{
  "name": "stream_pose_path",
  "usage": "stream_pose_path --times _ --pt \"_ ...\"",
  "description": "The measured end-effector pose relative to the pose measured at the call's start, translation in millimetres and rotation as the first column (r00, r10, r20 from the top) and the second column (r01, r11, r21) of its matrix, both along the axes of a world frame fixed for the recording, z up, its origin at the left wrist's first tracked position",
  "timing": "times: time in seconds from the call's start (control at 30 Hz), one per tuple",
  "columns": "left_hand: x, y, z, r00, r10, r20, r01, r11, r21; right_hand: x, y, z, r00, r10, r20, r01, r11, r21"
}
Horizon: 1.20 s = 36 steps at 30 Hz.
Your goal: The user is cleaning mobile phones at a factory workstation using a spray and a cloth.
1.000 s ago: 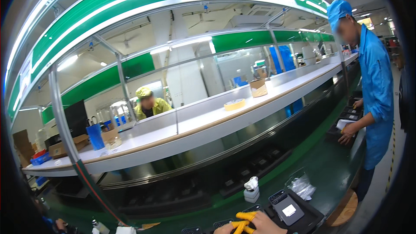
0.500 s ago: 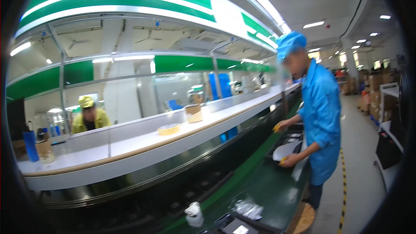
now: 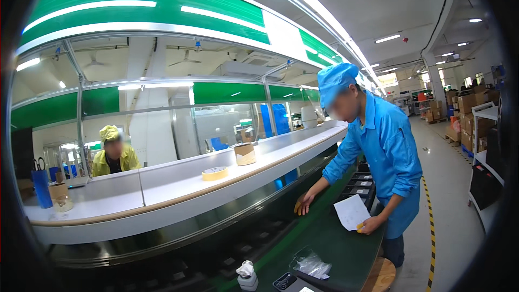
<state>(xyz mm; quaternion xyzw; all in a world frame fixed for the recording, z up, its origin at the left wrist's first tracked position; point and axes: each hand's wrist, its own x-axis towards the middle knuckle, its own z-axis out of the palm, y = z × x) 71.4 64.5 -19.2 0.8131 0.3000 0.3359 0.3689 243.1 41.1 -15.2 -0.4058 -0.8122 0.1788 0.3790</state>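
Neither my left hand nor my right hand shows in the head view. On the green bench nearest to me stand a small white bottle with a crumpled white top and a clear plastic bag. Beside them, cut by the lower edge, lies a dark phone-like thing. Across the bench a co-worker in a blue coat bends over it. One of that person's hands holds a white sheet; the other, with yellow finger covers, reaches over the dark conveyor.
A white shelf bears a tape roll, a brown roll and a blue holder with scissors. Black trays sit by the co-worker. Another person in yellow is behind the shelf. A round wooden stool stands lower right.
The co-worker has leaned further over the bench, bringing the white sheet nearer and stretching the other hand out over the conveyor. My view has shifted slightly.
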Motion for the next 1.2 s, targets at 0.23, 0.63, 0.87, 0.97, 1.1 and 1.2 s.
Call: stream_pose_path --times 0.23,0.63,0.87,0.97,1.1,1.2 --pt "10 -5 -8 0.997 0.067 0.040 -0.070 0.995 0.075 4 -9 12 0.996 -0.011 -0.093 0.018 0.997 0.073" --pt "1 -6 19 0.978 -0.117 -0.171 0.169 0.928 0.333 -1 -5 12 0.961 0.246 -0.123 -0.261 0.957 -0.123" --pt "1 3 5 0.912 -0.250 -0.326 0.316 0.934 0.167 1 3 -1 0.972 0.231 -0.051 -0.236 0.963 -0.128" --pt "0 1 -2 0.922 -0.261 -0.286 0.303 0.946 0.117 0 3 -5 0.979 0.203 0.021 -0.196 0.965 -0.171" --pt "4 2 -8 0.932 -0.254 -0.259 0.307 0.932 0.193 8 4 -6 0.982 0.191 0.005 -0.187 0.967 -0.171" --pt "9 6 -10 0.940 -0.271 -0.209 0.313 0.928 0.204 14 9 -12 0.982 0.188 0.005 -0.185 0.970 -0.160"
